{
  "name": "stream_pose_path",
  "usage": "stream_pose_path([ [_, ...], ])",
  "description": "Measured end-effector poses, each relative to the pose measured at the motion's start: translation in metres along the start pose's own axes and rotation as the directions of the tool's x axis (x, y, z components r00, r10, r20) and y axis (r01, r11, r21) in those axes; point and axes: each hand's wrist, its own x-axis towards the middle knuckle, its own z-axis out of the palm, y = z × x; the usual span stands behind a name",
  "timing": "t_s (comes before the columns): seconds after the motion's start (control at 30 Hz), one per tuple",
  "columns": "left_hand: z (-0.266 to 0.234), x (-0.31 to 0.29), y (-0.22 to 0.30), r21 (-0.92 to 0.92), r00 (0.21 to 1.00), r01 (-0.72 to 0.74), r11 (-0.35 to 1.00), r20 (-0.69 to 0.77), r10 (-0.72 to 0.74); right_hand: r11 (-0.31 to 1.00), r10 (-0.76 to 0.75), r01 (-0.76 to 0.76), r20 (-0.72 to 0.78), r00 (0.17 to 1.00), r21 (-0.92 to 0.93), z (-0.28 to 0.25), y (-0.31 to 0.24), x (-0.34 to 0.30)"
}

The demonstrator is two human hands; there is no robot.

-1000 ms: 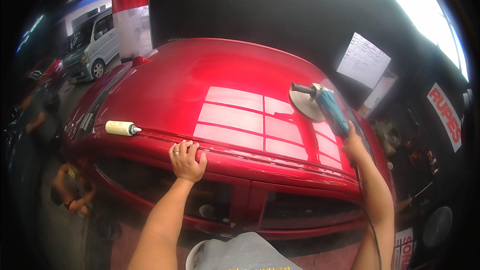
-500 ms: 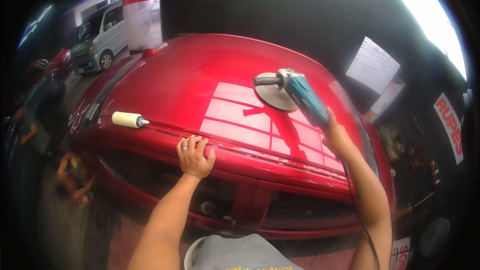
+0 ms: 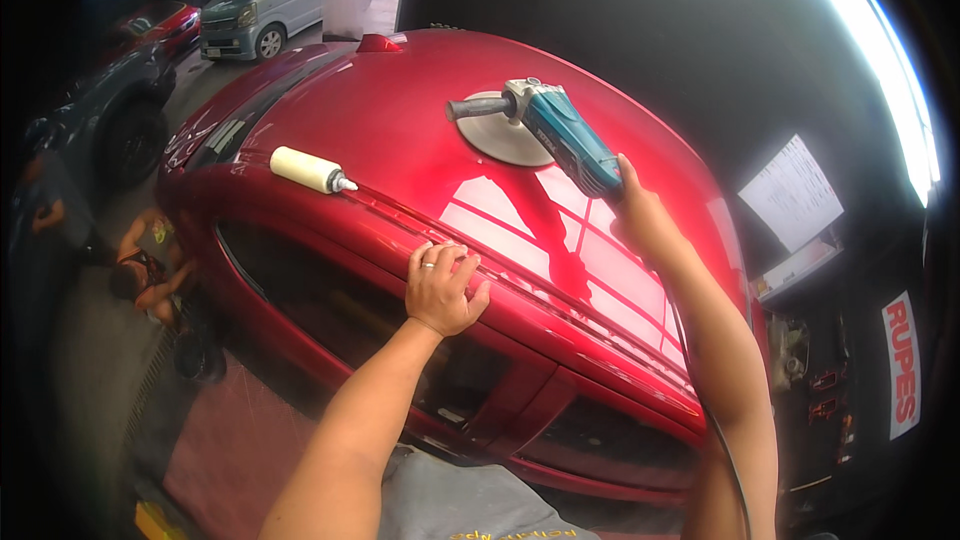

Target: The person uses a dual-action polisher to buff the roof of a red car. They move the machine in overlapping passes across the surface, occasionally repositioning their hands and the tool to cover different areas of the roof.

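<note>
My right hand (image 3: 645,220) is closed round the rear body of a teal and grey electric polisher (image 3: 565,135). Its round pale pad (image 3: 500,145) lies on the glossy red car roof (image 3: 390,130), and the black side handle sticks out to the left with no hand on it. Along the roof's near edge rests my left hand (image 3: 442,290), fingers somewhat spread and bent over the rail; it wears a ring and holds nothing. A cream squeeze bottle (image 3: 305,170) with a pointed tip lies on its side on the roof, left of that hand.
The polisher's black cord (image 3: 715,415) runs down along my right forearm. Another person (image 3: 150,265) crouches at the left. A silver van (image 3: 270,0) and a dark vehicle stand beyond. White sheets (image 3: 790,195) hang on the dark wall at right.
The polisher has slid left across the roof, closer to the bottle. My left hand stays on the roof edge. The whole view has tilted and shifted.
</note>
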Motion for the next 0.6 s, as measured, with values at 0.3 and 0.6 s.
stream_pose_path([
  [0.3, 0.003, 0.001, 0.002, -0.009, 1.000, -0.006, 1.000, -0.006, 0.006, 0.996, -0.086, 0.084, -0.079, 0.993, -0.029, 0.012, 0.041, -0.005],
  [0.6, 0.004, 0.003, 0.002, 0.038, 0.999, -0.035, 0.999, -0.009, 0.036, 0.998, 0.056, -0.057, -0.148, 0.987, -0.003, 0.016, 0.156, -0.069],
])
